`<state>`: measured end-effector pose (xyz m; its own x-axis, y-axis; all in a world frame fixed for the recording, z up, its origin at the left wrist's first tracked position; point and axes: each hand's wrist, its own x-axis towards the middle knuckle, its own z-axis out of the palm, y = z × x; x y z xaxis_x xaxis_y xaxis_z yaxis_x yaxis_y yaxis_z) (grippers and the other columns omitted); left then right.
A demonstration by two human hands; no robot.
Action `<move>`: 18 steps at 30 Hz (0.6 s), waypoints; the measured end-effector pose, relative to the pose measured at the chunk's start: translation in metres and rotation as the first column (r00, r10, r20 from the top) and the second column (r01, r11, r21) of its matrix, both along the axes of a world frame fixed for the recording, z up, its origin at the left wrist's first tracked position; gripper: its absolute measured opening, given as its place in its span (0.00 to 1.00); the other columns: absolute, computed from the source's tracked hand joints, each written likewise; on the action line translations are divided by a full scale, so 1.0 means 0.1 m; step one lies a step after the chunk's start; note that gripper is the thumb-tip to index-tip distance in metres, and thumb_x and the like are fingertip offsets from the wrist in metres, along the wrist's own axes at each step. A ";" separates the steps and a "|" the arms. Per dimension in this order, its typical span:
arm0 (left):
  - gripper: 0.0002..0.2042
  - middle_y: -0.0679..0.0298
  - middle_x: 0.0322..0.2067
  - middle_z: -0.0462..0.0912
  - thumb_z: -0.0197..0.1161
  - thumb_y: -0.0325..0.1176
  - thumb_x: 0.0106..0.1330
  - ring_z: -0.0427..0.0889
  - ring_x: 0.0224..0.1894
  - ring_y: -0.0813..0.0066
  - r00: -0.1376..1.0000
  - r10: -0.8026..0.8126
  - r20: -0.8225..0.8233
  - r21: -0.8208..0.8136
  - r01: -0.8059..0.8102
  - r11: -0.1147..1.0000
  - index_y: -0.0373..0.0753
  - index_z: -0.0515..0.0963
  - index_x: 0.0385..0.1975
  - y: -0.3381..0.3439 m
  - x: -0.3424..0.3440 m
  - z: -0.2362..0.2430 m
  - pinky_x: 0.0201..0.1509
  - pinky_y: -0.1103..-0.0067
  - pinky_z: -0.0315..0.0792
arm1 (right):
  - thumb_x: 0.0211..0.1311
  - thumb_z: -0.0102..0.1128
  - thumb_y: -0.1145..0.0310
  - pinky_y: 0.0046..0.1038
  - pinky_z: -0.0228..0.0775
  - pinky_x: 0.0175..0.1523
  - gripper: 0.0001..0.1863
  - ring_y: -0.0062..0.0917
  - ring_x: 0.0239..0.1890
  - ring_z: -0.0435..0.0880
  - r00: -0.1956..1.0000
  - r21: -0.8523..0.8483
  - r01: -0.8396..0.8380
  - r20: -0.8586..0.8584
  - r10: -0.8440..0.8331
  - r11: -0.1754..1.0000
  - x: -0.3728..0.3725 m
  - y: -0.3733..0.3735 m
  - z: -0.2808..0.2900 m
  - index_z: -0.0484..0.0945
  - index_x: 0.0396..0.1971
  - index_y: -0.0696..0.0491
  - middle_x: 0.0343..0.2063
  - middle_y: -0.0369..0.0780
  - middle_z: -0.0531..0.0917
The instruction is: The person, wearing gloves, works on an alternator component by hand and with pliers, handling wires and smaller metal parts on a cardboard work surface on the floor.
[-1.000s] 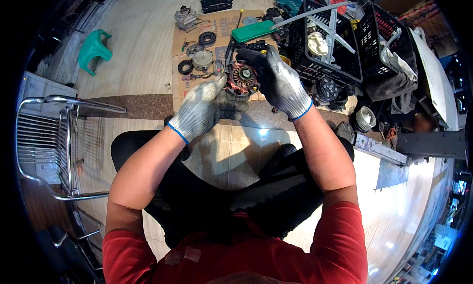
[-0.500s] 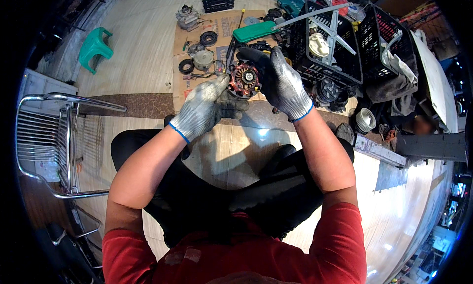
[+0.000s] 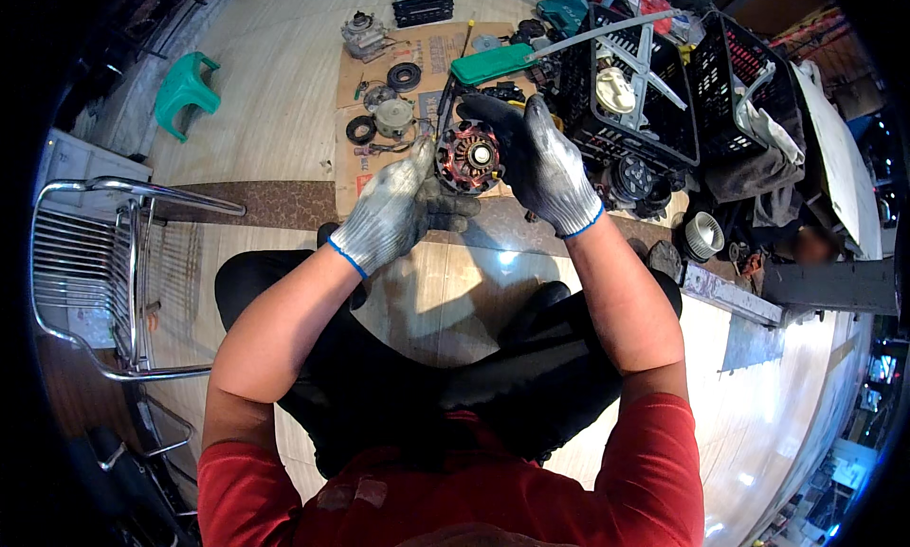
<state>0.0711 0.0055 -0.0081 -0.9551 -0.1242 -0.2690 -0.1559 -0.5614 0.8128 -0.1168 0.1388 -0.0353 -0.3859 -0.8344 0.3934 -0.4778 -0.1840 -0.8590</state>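
Note:
Between my gloved hands is a round electric motor part with copper windings [image 3: 465, 158], its ringed centre and bright shaft end facing up. My left hand [image 3: 391, 204] holds its left side, thumb at the upper edge and dark-coated fingers beneath. My right hand [image 3: 548, 166] cups the right side, with the dark palm toward the part and the fingers reaching past its top; their exact contact is partly hidden. Both gloves are grey-white with blue cuffs. Just beyond lies cardboard [image 3: 417, 49] with a round metal housing [image 3: 393, 117] and black rings [image 3: 404, 76] on it.
Black plastic crates [image 3: 664, 135] stand at the right, with a green-headed tool [image 3: 493, 63] reaching out from them. A white fan wheel [image 3: 703, 235] lies near my right knee. At the left are a metal chair [image 3: 95, 272] and a green stool [image 3: 186, 94].
The copper-wound part has turned or tilted slightly between my hands, and its shaft end now looks brighter. Both hands stay in nearly the same place.

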 end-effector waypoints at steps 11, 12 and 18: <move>0.27 0.54 0.43 0.84 0.47 0.57 0.78 0.88 0.40 0.65 0.993 0.062 0.102 0.023 -0.064 0.998 0.37 0.70 0.59 0.04 0.00 0.14 0.42 0.71 0.82 | 0.82 0.26 0.50 0.29 0.62 0.72 0.34 0.30 0.64 0.76 0.810 -0.128 -0.119 0.561 0.170 0.985 0.26 0.07 0.30 0.65 0.67 0.63 0.62 0.48 0.77; 0.27 0.54 0.44 0.84 0.47 0.56 0.78 0.88 0.40 0.64 0.993 0.063 0.101 0.031 -0.066 0.997 0.37 0.70 0.59 0.04 0.00 0.13 0.42 0.70 0.82 | 0.82 0.26 0.49 0.29 0.61 0.72 0.34 0.30 0.65 0.75 0.764 -0.148 -0.125 0.616 0.191 0.981 0.26 0.07 0.31 0.65 0.67 0.63 0.62 0.48 0.77; 0.26 0.55 0.44 0.83 0.50 0.53 0.78 0.87 0.41 0.64 0.995 0.072 0.064 0.035 -0.074 0.997 0.36 0.68 0.61 0.03 0.00 0.08 0.43 0.69 0.82 | 0.81 0.31 0.46 0.31 0.57 0.74 0.35 0.32 0.68 0.72 0.561 -0.213 -0.102 0.794 0.233 0.972 0.31 0.04 0.32 0.65 0.68 0.63 0.64 0.49 0.75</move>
